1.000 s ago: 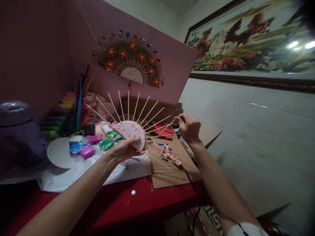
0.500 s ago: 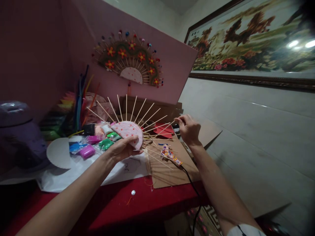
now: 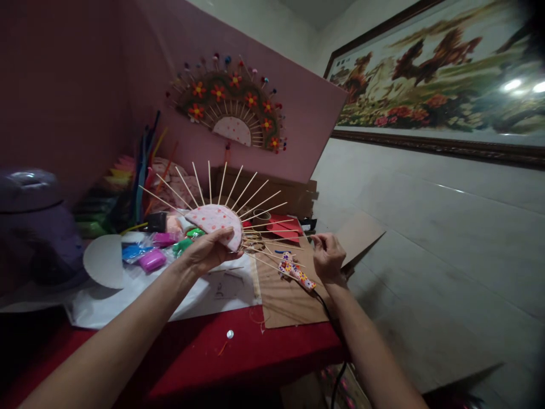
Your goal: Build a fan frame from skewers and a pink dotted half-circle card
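A finished fan (image 3: pixel 230 105) with orange flowers and bead-tipped sticks hangs on a pink board (image 3: pixel 298 142). To its right a framed painting (image 3: pixel 438 74) of horses hangs on the grey wall (image 3: pixel 447 238). A purple appliance (image 3: pixel 34 227) stands at the far left, with a white paper disc (image 3: pixel 102 261) just beside it. Coloured clay packets (image 3: pixel 150 260) lie near upright pipe cleaners (image 3: pixel 145 165). A cardboard sheet (image 3: pixel 285 295) and a white sheet (image 3: pixel 170 301) lie side by side on the red cloth (image 3: pixel 255 352), where a small shiny disc (image 3: pixel 230 334) rests
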{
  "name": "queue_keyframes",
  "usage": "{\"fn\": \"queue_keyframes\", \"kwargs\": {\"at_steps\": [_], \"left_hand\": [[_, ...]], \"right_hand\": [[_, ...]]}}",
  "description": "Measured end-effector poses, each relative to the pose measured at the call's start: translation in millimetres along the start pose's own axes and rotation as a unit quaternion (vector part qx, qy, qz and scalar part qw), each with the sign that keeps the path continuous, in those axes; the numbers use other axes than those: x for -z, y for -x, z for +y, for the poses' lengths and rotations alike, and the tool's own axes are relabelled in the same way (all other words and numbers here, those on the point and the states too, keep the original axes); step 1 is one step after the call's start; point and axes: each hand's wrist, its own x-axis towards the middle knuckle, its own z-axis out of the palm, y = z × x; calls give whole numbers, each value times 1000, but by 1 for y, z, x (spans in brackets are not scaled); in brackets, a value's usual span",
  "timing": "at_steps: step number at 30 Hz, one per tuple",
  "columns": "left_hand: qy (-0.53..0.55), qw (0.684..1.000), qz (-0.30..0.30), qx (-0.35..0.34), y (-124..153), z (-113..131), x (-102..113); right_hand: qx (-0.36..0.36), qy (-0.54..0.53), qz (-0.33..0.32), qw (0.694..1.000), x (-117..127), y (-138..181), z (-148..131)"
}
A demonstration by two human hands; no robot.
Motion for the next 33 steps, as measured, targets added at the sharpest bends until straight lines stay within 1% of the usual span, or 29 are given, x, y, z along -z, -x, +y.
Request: {"fn": "queue_keyframes", "kwargs": {"at_steps": [4,6,12,18,20,22,25,29,31,33], "left_hand": [[-22,1000,-6,7,1,0,1],[-35,999,-11,13,1,0,2],[-47,999,-16,12,0,1,8],[-70,994,-47,72,2,1,12],[-64,994,-49,78,3,1,12],[-49,995,-50,73,4,3,12],[-23,996,-44,70,5,8,10],[6,998,-31,55,6,11,10],[4,998,-37,53,5,10,11],[-11,997,-40,65,5,9,12]], "right_hand": [[-11,-6,-60,998,-13,7,1],[-20,-9,-67,998,-18,4,1],[-18,-15,-25,999,-20,-20,-7],[-12,-33,-23,999,-23,-40,-18],[-20,-46,-25,998,-25,-43,-18],[-38,-70,-30,996,-26,-41,-17],[-87,-111,-20,990,-28,-31,-18],[-139,-137,2,981,-33,-14,-28],[-159,-143,28,976,-36,-11,-33],[-172,-136,64,973,-36,-15,-36]]}}
